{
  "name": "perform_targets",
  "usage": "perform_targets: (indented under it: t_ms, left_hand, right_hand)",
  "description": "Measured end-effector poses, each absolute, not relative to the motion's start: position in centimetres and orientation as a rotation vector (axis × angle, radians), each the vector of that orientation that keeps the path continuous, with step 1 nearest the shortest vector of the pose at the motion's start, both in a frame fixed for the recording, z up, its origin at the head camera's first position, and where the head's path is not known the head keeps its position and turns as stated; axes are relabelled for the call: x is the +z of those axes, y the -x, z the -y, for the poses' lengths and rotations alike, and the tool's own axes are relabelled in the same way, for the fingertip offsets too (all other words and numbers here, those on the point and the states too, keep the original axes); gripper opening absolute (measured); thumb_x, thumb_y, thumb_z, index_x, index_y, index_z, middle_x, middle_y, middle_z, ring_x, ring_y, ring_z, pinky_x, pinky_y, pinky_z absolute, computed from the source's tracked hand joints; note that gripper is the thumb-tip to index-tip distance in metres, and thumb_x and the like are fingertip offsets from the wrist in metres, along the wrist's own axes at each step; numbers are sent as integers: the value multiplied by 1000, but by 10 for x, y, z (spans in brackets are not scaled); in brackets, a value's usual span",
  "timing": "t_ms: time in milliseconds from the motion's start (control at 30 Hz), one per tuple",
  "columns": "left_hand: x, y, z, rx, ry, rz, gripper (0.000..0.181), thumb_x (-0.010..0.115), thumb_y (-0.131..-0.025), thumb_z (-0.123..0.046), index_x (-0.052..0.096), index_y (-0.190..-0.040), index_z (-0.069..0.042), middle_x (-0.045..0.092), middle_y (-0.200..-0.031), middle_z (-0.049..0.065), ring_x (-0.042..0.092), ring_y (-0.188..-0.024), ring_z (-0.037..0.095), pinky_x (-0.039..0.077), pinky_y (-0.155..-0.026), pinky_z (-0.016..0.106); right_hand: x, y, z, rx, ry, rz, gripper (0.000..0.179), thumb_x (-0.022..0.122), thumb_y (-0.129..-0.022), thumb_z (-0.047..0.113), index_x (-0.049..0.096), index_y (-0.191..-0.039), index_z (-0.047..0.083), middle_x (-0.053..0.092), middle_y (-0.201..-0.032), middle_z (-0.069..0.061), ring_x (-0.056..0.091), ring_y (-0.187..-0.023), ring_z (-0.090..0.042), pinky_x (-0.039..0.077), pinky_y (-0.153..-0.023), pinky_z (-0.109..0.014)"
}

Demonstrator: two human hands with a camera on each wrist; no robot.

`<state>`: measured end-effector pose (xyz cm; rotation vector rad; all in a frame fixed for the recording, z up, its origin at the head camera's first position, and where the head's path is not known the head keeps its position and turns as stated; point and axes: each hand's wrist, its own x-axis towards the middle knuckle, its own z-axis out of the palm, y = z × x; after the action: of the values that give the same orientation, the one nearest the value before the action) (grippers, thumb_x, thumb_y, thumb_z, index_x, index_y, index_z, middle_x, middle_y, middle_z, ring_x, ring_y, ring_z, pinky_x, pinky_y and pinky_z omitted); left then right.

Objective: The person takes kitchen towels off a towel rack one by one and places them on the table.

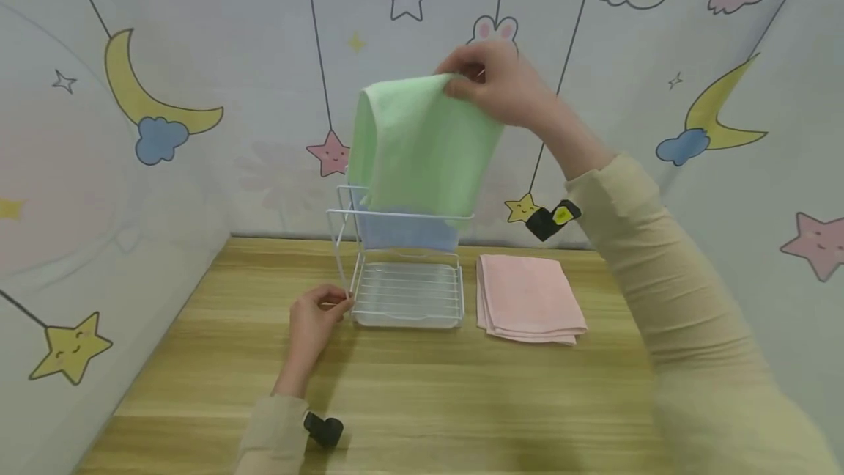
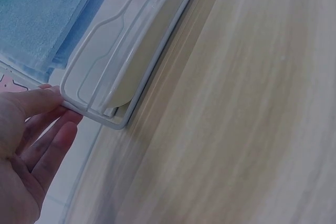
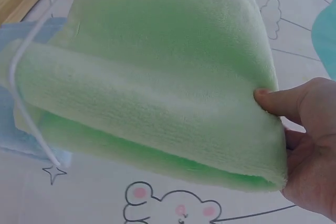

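Note:
In the head view, my right hand [image 1: 497, 83] pinches the top fold of a green towel [image 1: 425, 141], thumb in front. The folded towel hangs above a white wire rack [image 1: 402, 215], its lower end down at the upper rails. A blue towel [image 1: 409, 233] hangs on the rack beneath and behind it. My left hand [image 1: 311, 319] pinches the rack's lower left corner; the left wrist view shows thumb and fingers on the white wire [image 2: 94, 115]. The right wrist view shows the green towel [image 3: 157, 77] bent over, held at one edge by the right hand [image 3: 312, 140].
A folded pink towel [image 1: 527, 295] lies on the wooden table [image 1: 422, 394] just right of the rack. The rack's base holds a clear tray [image 1: 409, 292]. Behind stands a patterned cloth wall [image 1: 264, 35], with more of it on both sides.

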<state>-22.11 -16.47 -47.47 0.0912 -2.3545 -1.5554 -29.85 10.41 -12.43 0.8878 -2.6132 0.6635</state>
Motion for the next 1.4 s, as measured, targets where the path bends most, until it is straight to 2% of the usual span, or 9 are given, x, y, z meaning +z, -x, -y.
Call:
perform_targets:
  t_ms: [233,400,567,633,733,833,1000,1167,1400]
  left_hand:
    - [-473,220,164,-1572,-94,2335,8,75,-78,-9,70,-81,-3,73,-88,15,70,-75,14,55,-57,16]
    - [-474,219,163,-1581,-106,2344,8,75,-78,-9,70,-81,-3,73,-89,15,70,-75,16,55,-56,16]
    - [-474,219,163,-1567,-107,2343,9,75,-77,-9,70,-81,-4,73,-88,15,69,-70,12,55,-55,16]
    - [-474,219,163,-1565,-116,2342,9,75,-77,-9,70,-81,-3,73,-88,15,69,-68,8,55,-55,16]
    - [-474,218,163,-1580,-119,2337,9,75,-77,-8,69,-81,-3,73,-88,16,67,-67,4,55,-55,17]
    - [-475,218,162,-1609,-113,2328,9,75,-77,-7,69,-81,-2,73,-88,17,66,-67,3,56,-55,17]
    - [-475,220,160,-1620,-119,2339,9,75,-78,-9,69,-82,-3,73,-88,16,67,-68,3,56,-56,18]
    - [-476,221,160,-1603,-116,2340,8,75,-77,-8,70,-81,-3,73,-88,16,67,-67,3,56,-55,17]
    - [-475,219,161,-1613,-121,2337,9,75,-77,-9,70,-82,-3,73,-89,15,64,-66,-4,57,-57,19]
  right_hand:
    - [-91,290,-133,700,-709,2595,23,58,-92,24,68,-111,17,64,-103,2,53,-84,-10,43,-73,-20]
    - [-84,285,-169,646,-643,2574,25,56,-93,25,67,-113,15,62,-101,2,52,-82,-8,43,-68,-19]
    - [-86,282,-216,545,-595,2611,27,56,-92,25,66,-114,11,59,-93,8,52,-77,-7,43,-58,-12]
    - [-91,282,-235,490,-588,2639,26,57,-92,25,67,-112,12,59,-90,9,53,-74,-7,44,-55,-10]
    - [-100,282,-262,394,-582,2714,24,58,-92,26,68,-111,15,64,-90,8,54,-70,0,45,-54,-10]
    - [-112,282,-286,323,-599,2796,21,57,-93,25,68,-109,18,68,-97,-2,55,-71,5,47,-55,-13]
    - [-133,278,-318,345,-545,2962,24,55,-94,27,66,-113,16,66,-108,-14,59,-78,-2,50,-59,-20]
    - [-157,273,-341,364,-470,3047,25,58,-92,30,65,-112,17,67,-103,-11,58,-74,-3,49,-59,-23]
    - [-189,264,-365,419,-464,3153,25,60,-91,33,65,-111,19,66,-97,-2,58,-77,-10,48,-61,-24]
